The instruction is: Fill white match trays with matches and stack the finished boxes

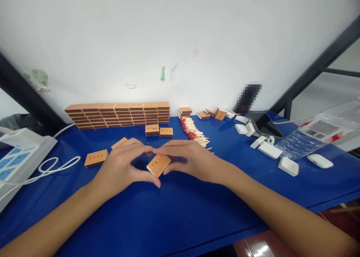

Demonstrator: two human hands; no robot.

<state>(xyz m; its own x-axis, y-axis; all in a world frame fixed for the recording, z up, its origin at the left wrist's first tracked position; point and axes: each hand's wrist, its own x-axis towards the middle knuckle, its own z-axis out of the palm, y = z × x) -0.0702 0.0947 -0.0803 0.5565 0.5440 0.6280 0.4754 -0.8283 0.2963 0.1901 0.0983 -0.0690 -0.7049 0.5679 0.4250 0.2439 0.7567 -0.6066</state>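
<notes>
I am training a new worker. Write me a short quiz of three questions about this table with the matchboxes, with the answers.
1. True or false: both the left hand and the right hand touch the matchbox.
2. Choose one: the loose matches lie A) to the left of, B) to the right of, C) on top of the stacked boxes.
3. Fill in: the table surface is coloured ____.

Key: 1 true; 2 B; 3 blue.
</notes>
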